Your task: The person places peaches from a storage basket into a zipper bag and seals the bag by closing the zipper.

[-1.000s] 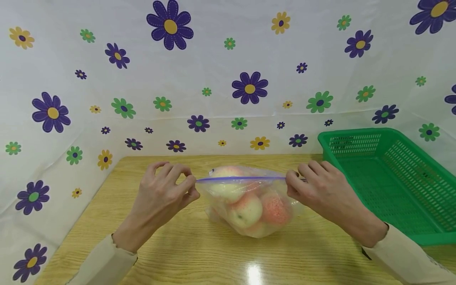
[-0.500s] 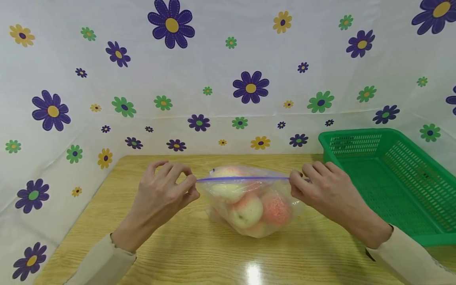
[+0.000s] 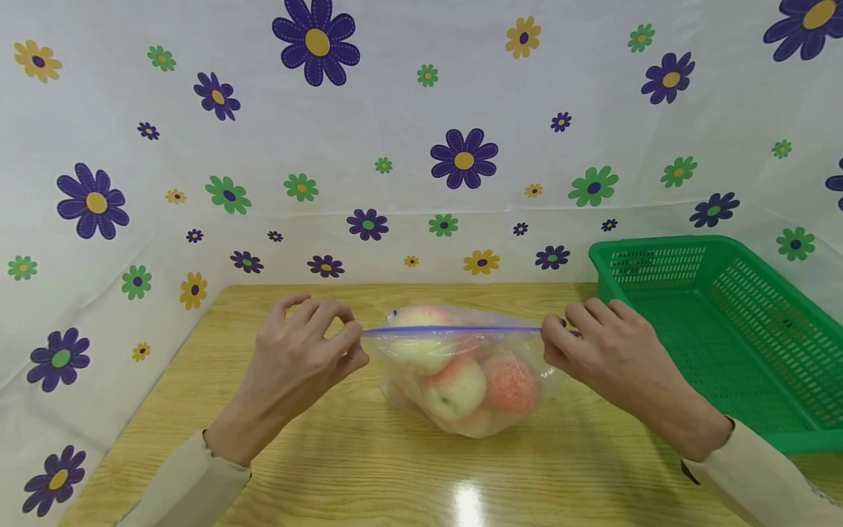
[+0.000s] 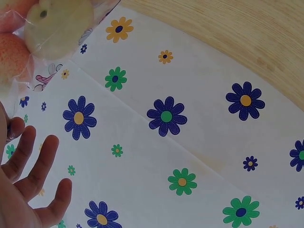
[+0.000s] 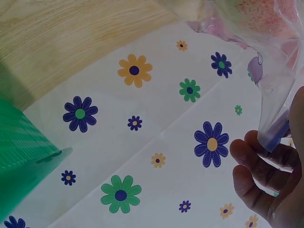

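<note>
A clear zip-lock bag (image 3: 461, 421) filled with several pale yellow, red-blushed peaches (image 3: 456, 389) sits on the wooden table, its purple zip strip (image 3: 454, 329) stretched level along the top. My left hand (image 3: 299, 359) pinches the strip's left end between thumb and index finger, the other fingers lifted away. At the opposite end, my right hand (image 3: 609, 362) pinches the strip near the corner with fingers curled. The right wrist view shows the purple strip end (image 5: 273, 135) between the right hand's fingers. Loosely bent fingers (image 4: 40, 166) of the left hand appear in the left wrist view.
A green plastic basket (image 3: 711, 307) with perforated walls stands at the right, beside my right forearm. Behind the wooden table (image 3: 316, 468) and along its left hangs a white cloth (image 3: 395, 110) printed with flowers.
My right hand has slid a little to the right along the zip strip, uncovering more of it. My left hand keeps its pinch in the same place.
</note>
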